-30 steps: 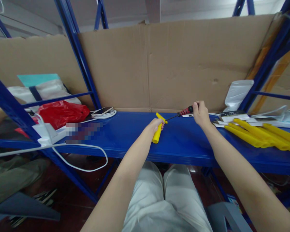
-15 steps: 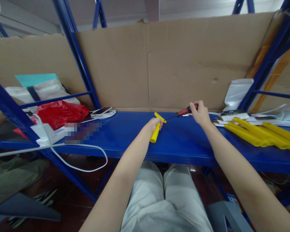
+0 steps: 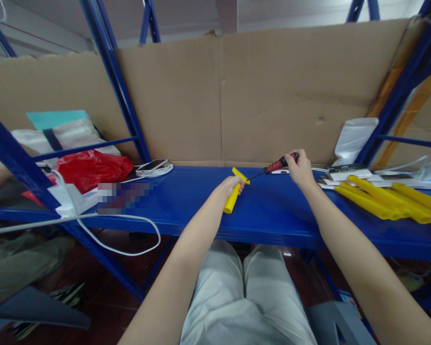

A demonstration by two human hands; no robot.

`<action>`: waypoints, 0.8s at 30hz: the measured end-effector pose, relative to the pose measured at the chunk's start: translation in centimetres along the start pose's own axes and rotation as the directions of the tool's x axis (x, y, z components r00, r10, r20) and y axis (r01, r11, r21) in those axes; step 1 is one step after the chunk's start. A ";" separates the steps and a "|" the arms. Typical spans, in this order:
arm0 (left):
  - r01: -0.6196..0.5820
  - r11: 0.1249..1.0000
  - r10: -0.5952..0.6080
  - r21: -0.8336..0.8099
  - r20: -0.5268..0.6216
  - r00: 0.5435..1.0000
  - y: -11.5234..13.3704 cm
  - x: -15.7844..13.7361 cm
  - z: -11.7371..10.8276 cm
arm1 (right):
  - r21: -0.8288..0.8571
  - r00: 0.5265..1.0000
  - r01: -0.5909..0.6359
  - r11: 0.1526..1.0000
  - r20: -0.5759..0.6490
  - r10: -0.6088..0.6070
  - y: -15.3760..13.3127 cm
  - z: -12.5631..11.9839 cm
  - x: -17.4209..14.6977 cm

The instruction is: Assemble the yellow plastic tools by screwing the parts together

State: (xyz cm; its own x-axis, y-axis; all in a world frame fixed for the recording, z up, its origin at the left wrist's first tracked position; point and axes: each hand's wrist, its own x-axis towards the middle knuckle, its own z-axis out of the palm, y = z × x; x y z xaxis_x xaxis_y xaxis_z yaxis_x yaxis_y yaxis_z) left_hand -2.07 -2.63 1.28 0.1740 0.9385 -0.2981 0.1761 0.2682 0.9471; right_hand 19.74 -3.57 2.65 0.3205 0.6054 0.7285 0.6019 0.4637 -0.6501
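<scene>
My left hand (image 3: pixel 234 183) is closed round a yellow T-shaped piece with a round tubular handle (image 3: pixel 229 205), held just over the blue shelf. My right hand (image 3: pixel 300 168) grips the end of a screwdriver (image 3: pixel 275 165) with a red and black handle. The screwdriver's dark shaft slants down to the left, and its tip meets the yellow piece near its crossbar, beside my left fingers. Exactly what the tip touches is too small to make out.
Several yellow tubular pieces (image 3: pixel 388 199) lie on the blue shelf (image 3: pixel 187 206) at the right. On the left are a phone (image 3: pixel 153 165) on a coiled white cable, a red plastic bag (image 3: pixel 93 165) and a white power strip (image 3: pixel 70 203). Cardboard (image 3: pixel 172 105) walls the back.
Both hands, the yellow piece and the screwdriver appear almost where they were, with a very slight shift to the right in view. My right hand's hold on the handle end has turned a little.
</scene>
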 end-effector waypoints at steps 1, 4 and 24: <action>0.001 1.000 -0.001 -0.003 -0.004 1.000 0.0 0.0 0.0 | 0.000 1.000 -0.004 1.000 -0.006 0.004 -0.1 -0.1 0.0; 0.008 1.000 -0.008 -0.008 -0.014 1.000 0.0 -0.1 0.1 | 0.038 0.999 -0.033 0.999 -0.037 0.034 -0.3 -0.1 0.1; 0.025 1.000 -0.025 -0.003 -0.011 1.000 0.1 -0.3 0.2 | 0.554 0.955 -0.296 0.778 0.195 0.225 -1.1 -0.4 0.4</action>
State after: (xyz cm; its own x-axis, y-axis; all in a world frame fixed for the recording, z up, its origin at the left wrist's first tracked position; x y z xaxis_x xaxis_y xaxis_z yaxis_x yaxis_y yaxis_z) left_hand -1.92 -2.91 1.45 0.1588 0.9339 -0.3204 0.1773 0.2923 0.9397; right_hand 19.48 -4.13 3.74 0.2992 0.8083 0.5071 -0.0324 0.5397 -0.8412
